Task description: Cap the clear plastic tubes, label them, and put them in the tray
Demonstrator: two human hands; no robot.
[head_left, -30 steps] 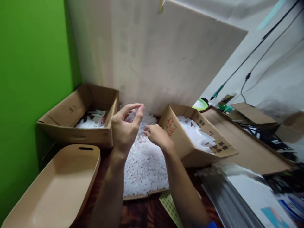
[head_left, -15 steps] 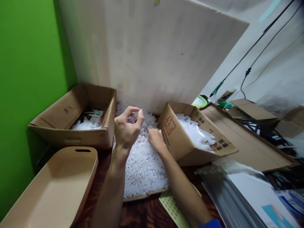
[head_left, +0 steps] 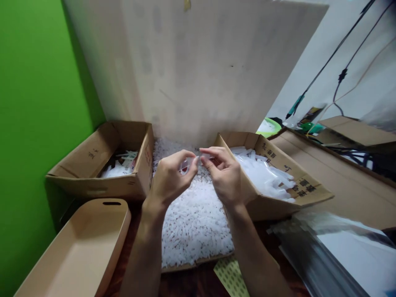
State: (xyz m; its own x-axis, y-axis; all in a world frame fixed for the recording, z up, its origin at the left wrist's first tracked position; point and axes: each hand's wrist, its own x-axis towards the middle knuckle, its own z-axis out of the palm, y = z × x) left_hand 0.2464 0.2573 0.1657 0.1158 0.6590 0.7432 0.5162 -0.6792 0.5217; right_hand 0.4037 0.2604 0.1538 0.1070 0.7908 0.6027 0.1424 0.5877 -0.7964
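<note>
My left hand is curled closed around a small clear plastic piece, its pale tip showing between thumb and forefinger. Facing it at nearly the same height, my right hand has its thumb and fingers in a pinch. What it holds is too small and blurred to name. The fingertips of both hands almost meet. Below them spreads a thick layer of small white plastic bits in a shallow cardboard tray.
A cardboard box with white pieces stands left, behind a beige tray. The right-hand cardboard box holds translucent white plastic pieces. Plastic sleeves and a dotted yellow sheet lie near the front. A pale board rises behind.
My right hand has come up from the white bits to meet the left hand. My left hand has shifted slightly right and lower, still holding the clear piece. The camera view has shifted a little.
</note>
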